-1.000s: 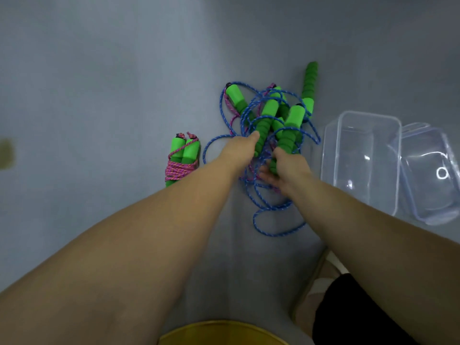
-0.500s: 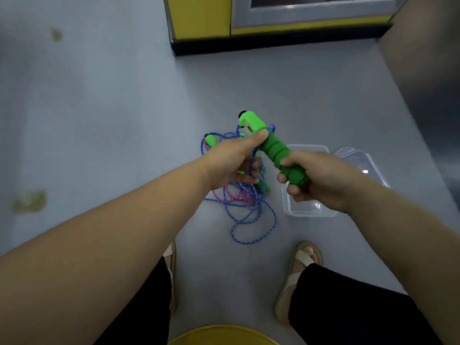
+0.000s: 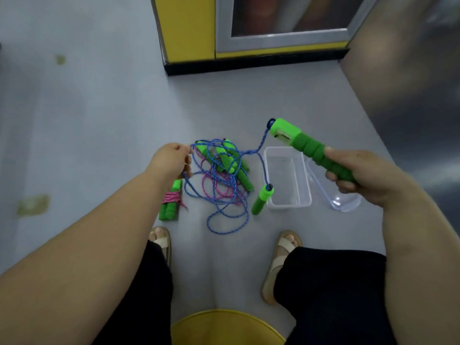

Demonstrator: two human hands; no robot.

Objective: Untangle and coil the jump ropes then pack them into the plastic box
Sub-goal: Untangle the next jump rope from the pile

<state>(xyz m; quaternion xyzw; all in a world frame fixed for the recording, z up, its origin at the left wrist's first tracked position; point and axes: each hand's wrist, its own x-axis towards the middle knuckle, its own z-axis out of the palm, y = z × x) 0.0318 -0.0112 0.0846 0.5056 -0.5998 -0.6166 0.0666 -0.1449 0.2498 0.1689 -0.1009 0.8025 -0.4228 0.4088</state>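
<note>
Grey floor (image 3: 87, 133) is edged by a yellow cabinet (image 3: 189, 28); a green foam handle (image 3: 308, 146) is clasped by the right hand (image 3: 366, 175), blue braided cord (image 3: 231, 185) pinched by the left hand (image 3: 169, 160).

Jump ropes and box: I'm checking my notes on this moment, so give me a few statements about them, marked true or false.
1. The right hand grips a green handle. True.
2. The plastic box already holds a coiled rope. False: no rope lies in it.
3. The left hand pinches the blue rope. True.
4. The pink-wound bundle lies in the lid. False: it lies on the floor near the left hand, across the tangle from the lid.
5. The lid is closed on the plastic box. False: it lies beside it.
</note>
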